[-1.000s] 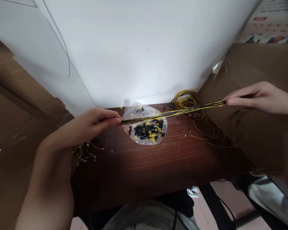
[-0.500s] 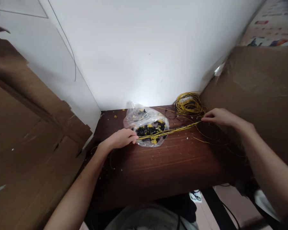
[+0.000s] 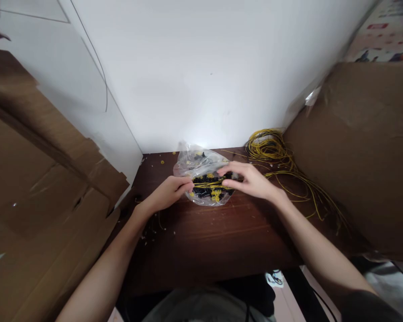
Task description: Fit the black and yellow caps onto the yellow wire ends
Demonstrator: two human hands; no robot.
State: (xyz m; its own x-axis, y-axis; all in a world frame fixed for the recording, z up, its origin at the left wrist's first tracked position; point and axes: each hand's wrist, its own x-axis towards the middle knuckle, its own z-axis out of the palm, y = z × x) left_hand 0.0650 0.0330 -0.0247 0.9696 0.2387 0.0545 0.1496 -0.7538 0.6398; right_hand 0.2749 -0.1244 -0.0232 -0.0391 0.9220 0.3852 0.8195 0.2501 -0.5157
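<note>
My left hand point(image 3: 173, 191) pinches one end of a bundle of thin yellow and black wires point(image 3: 205, 184), stretched across a clear plastic bag point(image 3: 185, 166). Small black and yellow pieces point(image 3: 216, 195) fill the open bag on the table. At the bag's right side, my right hand point(image 3: 251, 180) hovers over the bundle with thumb and fingers spread apart. Beyond that hand the wires' long tails point(image 3: 310, 184) fan out to the right and droop over the table.
A coil of yellow and black wire point(image 3: 265, 145) lies at the back right of the dark wooden table point(image 3: 215, 232). Cardboard point(image 3: 53, 179) stands on the left, and a cardboard box point(image 3: 352, 134) on the right. A white wall point(image 3: 208, 76) closes the back. Small scraps are scattered about.
My right hand has let go of the wires' far part and moved left to the bag, its fingers opening. The freed tails have dropped and spread rightward. My left hand keeps its pinch.
</note>
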